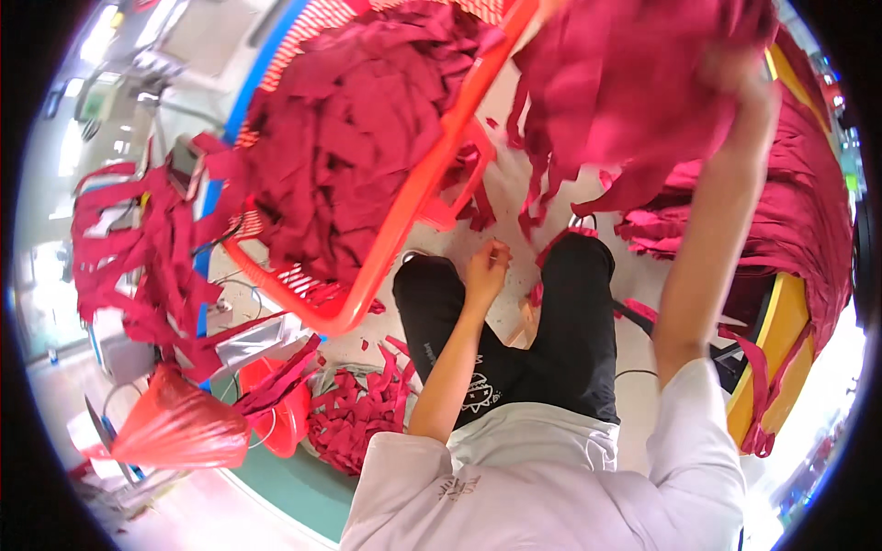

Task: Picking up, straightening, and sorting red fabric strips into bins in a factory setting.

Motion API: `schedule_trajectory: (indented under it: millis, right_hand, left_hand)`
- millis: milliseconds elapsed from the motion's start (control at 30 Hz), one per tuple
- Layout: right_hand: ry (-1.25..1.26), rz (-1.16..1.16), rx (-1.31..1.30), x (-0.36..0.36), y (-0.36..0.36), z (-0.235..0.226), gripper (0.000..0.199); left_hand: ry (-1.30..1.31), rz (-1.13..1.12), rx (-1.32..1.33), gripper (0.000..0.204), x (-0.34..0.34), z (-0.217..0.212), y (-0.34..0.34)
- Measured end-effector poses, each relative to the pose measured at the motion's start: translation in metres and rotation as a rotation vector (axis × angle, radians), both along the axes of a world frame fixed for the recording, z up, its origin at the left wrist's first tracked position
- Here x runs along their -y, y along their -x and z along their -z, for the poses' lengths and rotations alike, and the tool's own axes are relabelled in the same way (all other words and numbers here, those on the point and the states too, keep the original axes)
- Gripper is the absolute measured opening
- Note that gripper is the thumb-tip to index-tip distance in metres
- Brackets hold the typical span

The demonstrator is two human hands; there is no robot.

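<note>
My right arm reaches forward, and my right hand [740, 78], smeared by motion, grips a bundle of dark red fabric pieces [625, 83]. The bundle hangs above the floor, with loose strips trailing from its lower edge. Over the inner side of my left knee is my left hand [489, 268], its fingers curled and nothing visible in them. A red plastic basket [354, 308], heaped with crimson fabric pieces [354, 119], stands in front of me to the left.
On the right, a thick stack of red fabric [799, 202] drapes over a yellow-edged stand [776, 344]. Red strips [142, 248] hang at the left, above a red plastic bag [184, 422]. More strips [354, 418] lie heaped beside my left thigh. Scraps dot the pale floor [514, 197].
</note>
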State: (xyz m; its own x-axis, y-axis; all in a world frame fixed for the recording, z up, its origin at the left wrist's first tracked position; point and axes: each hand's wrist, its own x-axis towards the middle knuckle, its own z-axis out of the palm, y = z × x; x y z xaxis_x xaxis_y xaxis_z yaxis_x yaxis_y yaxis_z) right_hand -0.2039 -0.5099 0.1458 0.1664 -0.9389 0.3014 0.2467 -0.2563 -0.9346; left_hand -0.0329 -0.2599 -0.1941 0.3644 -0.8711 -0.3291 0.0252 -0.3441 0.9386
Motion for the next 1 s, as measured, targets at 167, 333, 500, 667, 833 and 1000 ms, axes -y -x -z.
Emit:
schedule_trajectory:
  millis: [167,333,500,667,833,1000]
  right_hand:
    - [0.047,-0.161,0.034,0.059,0.065,-0.062,0.019]
    - [0.083,-0.337,0.004,0.028,0.061,-0.15,0.028]
    - [0.136,-0.54,-0.007,-0.087,-0.195,-0.269,0.036]
    - [0.537,-0.515,-0.417,-0.077,-0.341,-0.044,0.027]
    - [0.764,-0.562,-1.252,-0.083,-0.283,0.066,0.06]
    - [0.495,-0.346,-0.59,-0.133,-0.203,0.089,0.038]
  left_hand:
    - [0.027,0.009,-0.123,0.013,-0.026,-0.004,0.008]
    - [0.012,0.056,0.002,0.015,-0.038,-0.004,0.001]
    - [0.009,-0.032,-0.022,0.016,-0.04,0.007,-0.005]
    - [0.219,-0.103,-0.192,0.015,-0.069,-0.015,-0.002]
    - [0.255,-0.136,-0.274,0.014,-0.125,-0.048,0.02]
    - [0.179,-0.167,0.054,0.018,-0.145,-0.045,0.009]
